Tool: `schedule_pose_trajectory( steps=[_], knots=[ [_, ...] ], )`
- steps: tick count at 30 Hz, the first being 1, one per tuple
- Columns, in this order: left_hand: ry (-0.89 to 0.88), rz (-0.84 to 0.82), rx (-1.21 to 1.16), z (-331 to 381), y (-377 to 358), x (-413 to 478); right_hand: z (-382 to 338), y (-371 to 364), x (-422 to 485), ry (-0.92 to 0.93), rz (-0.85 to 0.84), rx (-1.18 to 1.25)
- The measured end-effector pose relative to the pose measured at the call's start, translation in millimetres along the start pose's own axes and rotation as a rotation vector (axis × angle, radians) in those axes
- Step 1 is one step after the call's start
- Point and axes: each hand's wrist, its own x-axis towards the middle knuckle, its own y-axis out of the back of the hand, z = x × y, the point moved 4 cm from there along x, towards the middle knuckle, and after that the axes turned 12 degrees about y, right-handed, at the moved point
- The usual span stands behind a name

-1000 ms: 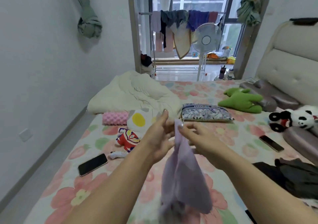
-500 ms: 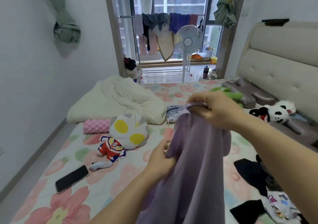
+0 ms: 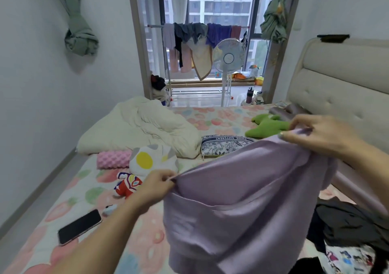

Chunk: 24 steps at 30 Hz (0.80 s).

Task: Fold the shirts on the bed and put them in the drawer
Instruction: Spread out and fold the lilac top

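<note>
Both hands pinch a lilac shirt (image 3: 242, 189) taut above the bed (image 3: 147, 242): left hand (image 3: 156, 186) lower centre, right hand (image 3: 322, 135) upper right. Soft, light cloth, best gripped at its edges.

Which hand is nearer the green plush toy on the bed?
Right. The right hand, pinching the purple shirt, is just right of the green plush toy; the left hand grips the shirt far lower left.
</note>
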Motion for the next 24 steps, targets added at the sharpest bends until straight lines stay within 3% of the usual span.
schedule_pose_trajectory(
  steps=[2,4,7,10,13,16,19,21,24],
  knots=[
    [-0.062,0.122,0.058,18,24,7,9,-14,-5,-0.037,-0.074,-0.233],
    [-0.112,0.22,0.115,36,43,14,13,-24,-4,-0.098,0.017,-0.33],
    [-0.138,0.256,0.36,53,59,24,21,-30,1,-0.242,0.122,-0.21],
    [-0.086,0.236,0.558,51,69,34,30,-33,3,-0.313,0.102,-0.176],
    [-0.05,0.346,0.295,51,79,44,27,-41,5,-0.227,0.075,-0.188],
    [0.016,0.508,-0.058,53,78,50,18,-53,8,-0.121,0.08,0.08],
    [0.076,0.626,0.044,52,70,50,15,-63,7,-0.23,0.137,0.379],
    [0.103,0.616,0.056,48,66,53,17,-70,3,-0.31,0.151,0.49],
    [0.18,0.525,-0.232,42,60,54,19,-74,-2,-0.301,0.129,0.452]
  ],
)
